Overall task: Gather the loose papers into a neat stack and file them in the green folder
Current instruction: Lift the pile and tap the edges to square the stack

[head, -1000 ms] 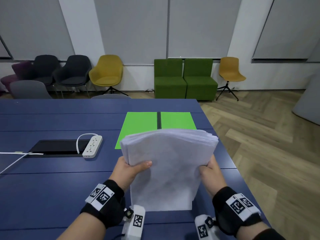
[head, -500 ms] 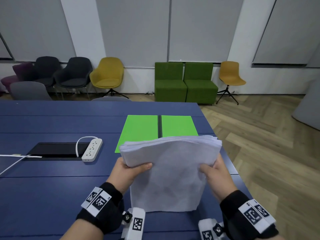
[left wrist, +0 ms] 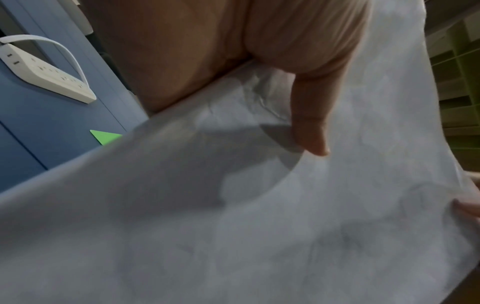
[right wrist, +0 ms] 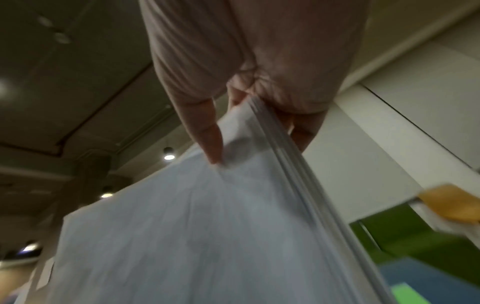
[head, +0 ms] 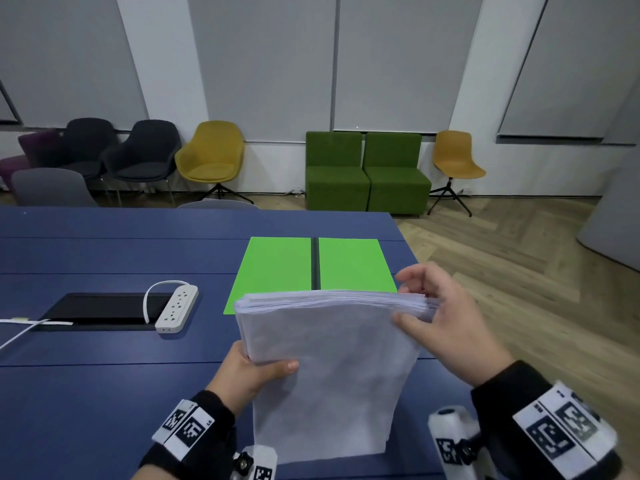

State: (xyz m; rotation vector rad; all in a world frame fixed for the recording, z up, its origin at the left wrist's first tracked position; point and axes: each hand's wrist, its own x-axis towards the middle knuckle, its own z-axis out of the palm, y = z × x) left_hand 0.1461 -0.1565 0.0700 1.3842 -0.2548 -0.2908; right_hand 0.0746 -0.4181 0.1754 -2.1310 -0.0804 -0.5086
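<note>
While held upright above the blue table (head: 104, 393), paper stack (head: 332, 368) gripped by left hand (head: 249, 372) at its left edge. Pinched at upper right corner by right hand (head: 446, 323). Green folder (head: 277, 268) lying open just beyond.

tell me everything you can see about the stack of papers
The stack of papers is a thick sheaf of plain white, slightly crinkled sheets with no print that can be made out. It is held upright, its bottom edge low at the blue table, though contact cannot be confirmed. The top edges are nearly flush, a few sheets slightly offset. The left hand grips its left edge, thumb on the front. The right hand pinches the upper right corner between thumb and fingers. The open green folder lies beyond it.
</note>
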